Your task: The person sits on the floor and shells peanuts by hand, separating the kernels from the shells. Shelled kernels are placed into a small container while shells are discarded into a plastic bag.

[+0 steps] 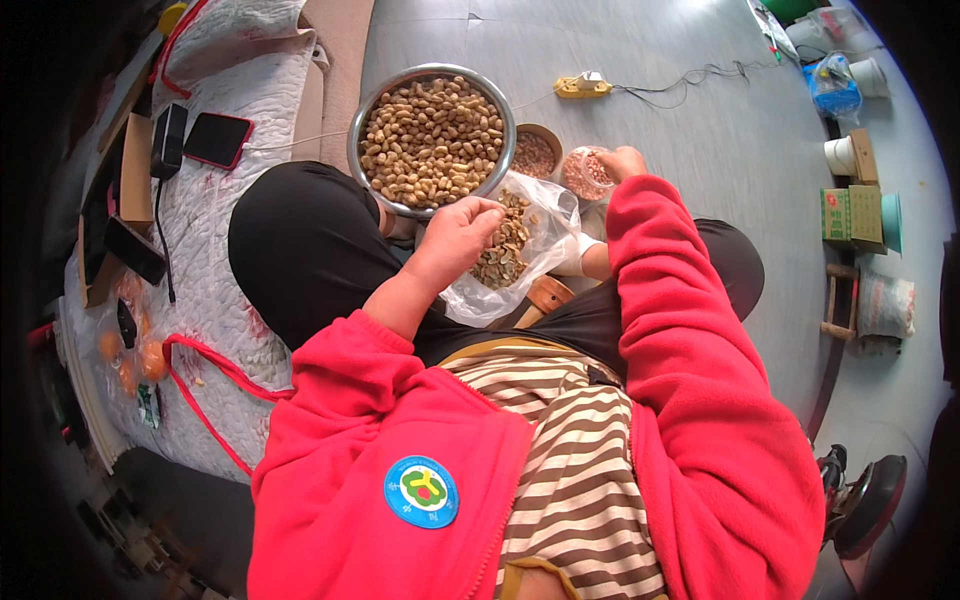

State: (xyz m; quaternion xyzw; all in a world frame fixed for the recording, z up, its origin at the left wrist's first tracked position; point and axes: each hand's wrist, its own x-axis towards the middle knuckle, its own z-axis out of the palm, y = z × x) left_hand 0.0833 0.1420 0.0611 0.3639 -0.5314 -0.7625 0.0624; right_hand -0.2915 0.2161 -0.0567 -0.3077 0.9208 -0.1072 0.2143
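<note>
My left hand (459, 231) is over a clear plastic bag (559, 201) of peanut shells (504, 264), thumb and fingers drawn together; whether something small is pinched between them is hidden. Just beyond it a metal bowl (358, 161) is filled with unshelled peanuts (431, 142). My right hand (624, 163) is at the mouth of a clear plastic jar (577, 193), its fingers bent down by the rim and partly out of sight. Shelled pink peanuts (579, 172) lie in the jar. Left of the jar, a round brown container (555, 137) holds more shelled peanuts (532, 155).
A yellow power strip (583, 88) with cords lies on the grey floor beyond the jar. A white cable runs to a red-cased phone (218, 140) on the quilted cover (225, 225) at left. Boxes (853, 217) and a small wooden stool (838, 301) stand far right.
</note>
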